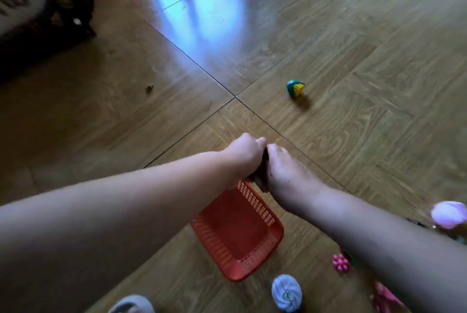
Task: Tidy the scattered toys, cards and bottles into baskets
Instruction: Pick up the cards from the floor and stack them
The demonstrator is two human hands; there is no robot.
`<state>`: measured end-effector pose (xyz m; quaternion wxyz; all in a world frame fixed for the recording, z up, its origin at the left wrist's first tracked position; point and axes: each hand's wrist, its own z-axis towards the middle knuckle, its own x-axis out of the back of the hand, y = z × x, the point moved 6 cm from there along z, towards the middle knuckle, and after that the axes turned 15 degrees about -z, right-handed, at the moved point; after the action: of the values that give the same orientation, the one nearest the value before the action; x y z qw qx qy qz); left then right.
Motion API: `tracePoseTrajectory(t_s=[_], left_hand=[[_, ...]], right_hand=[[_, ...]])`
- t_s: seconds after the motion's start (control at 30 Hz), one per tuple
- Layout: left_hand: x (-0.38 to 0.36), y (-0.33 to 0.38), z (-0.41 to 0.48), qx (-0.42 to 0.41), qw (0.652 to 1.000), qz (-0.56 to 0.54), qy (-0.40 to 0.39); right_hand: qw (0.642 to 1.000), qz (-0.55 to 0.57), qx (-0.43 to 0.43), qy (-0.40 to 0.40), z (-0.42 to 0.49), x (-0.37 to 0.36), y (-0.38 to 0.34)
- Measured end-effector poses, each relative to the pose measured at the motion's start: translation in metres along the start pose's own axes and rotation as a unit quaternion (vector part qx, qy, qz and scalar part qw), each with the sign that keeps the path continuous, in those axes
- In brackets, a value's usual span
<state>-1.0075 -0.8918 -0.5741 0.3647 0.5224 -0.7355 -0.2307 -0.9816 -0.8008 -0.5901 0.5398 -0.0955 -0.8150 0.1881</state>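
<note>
An orange-red plastic basket (pixel 237 234) lies on the wooden floor below my arms, with nothing visible inside it. My left hand (pixel 243 155) and my right hand (pixel 283 171) are pressed together above the basket's far rim, both curled round a small dark object (pixel 262 173) that is mostly hidden between them. A green and yellow toy corn piece (pixel 295 88) sits alone on the floor farther out. At the lower right lie a pink flower toy (pixel 340 262), a pale blue round toy (pixel 286 292) and a lilac soft toy (pixel 449 214).
Dark wooden furniture (pixel 50 24) stands at the upper left. A small brown scrap (pixel 149 88) lies on the floor left of centre. A grey slipper (pixel 132 305) shows at the bottom edge. More pink toys (pixel 384 297) lie under my right arm.
</note>
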Motion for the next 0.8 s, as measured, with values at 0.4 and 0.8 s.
tracePoseTrajectory(t_s=[0.4,0.8], left_hand=[[0.083,-0.039,0.047,-0.068,0.912,0.392,-0.101],[0.095,-0.089,0.060,-0.017,0.932,0.298,-0.204]], right_hand=[[0.963,0.086,-0.234,-0.101,-0.012,-0.111,-0.031],[0.898,0.132,-0.418,0.023,0.015,-0.135,-0.044]])
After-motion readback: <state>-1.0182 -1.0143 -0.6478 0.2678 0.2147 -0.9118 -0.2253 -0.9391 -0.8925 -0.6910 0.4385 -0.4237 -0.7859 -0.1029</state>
